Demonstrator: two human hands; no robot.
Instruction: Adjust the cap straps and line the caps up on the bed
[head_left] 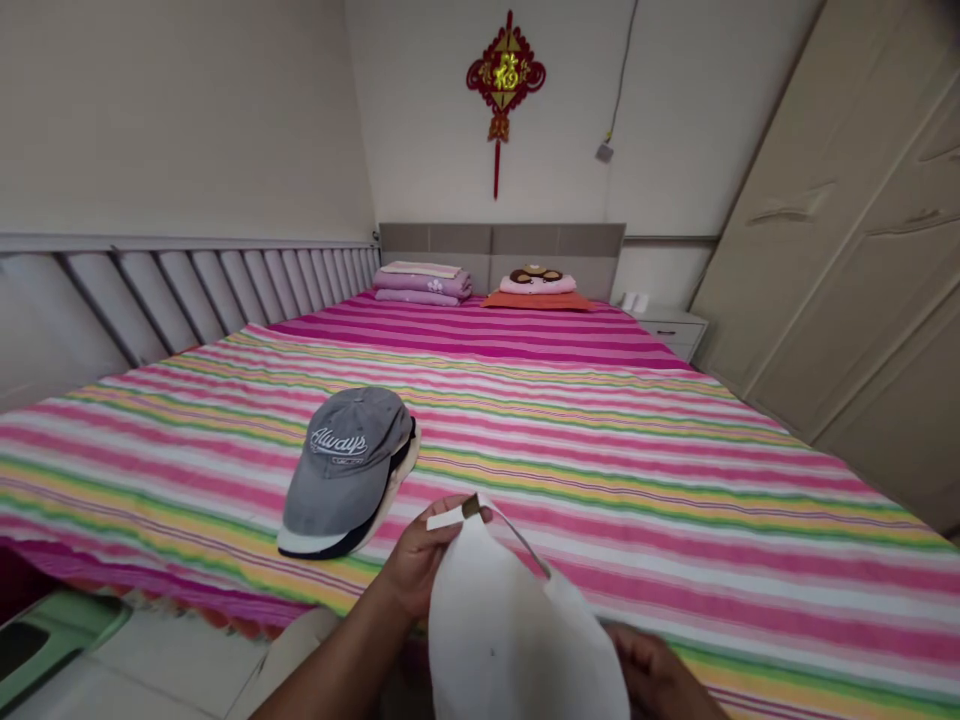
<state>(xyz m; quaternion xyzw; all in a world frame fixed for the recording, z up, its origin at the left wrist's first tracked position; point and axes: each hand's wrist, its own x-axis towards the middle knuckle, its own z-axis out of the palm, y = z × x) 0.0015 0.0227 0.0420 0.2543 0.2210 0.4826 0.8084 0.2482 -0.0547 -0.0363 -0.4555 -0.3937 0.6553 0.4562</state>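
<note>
A white cap (517,630) is between my two hands, its back opening and adjusting strap pointing away from me. My left hand (424,555) is closed at the strap's metal buckle (472,507), with a short strap end sticking out to the left. On the cap's right edge, my right hand (649,670) has its fingers curled against the fabric; part of it is hidden behind the cap. To the left on the bed lies a stack of caps, topped by a grey cap (352,465) with white lettering. Dark and cream brims show beneath it.
A striped sheet (637,440) covers the bed. Folded purple bedding (422,285) and a pink folded pile (536,285) rest by the headboard (442,240). A railing (225,285) runs along the left. At lower left stands a green stool (67,640); a nightstand (671,330) stands at right.
</note>
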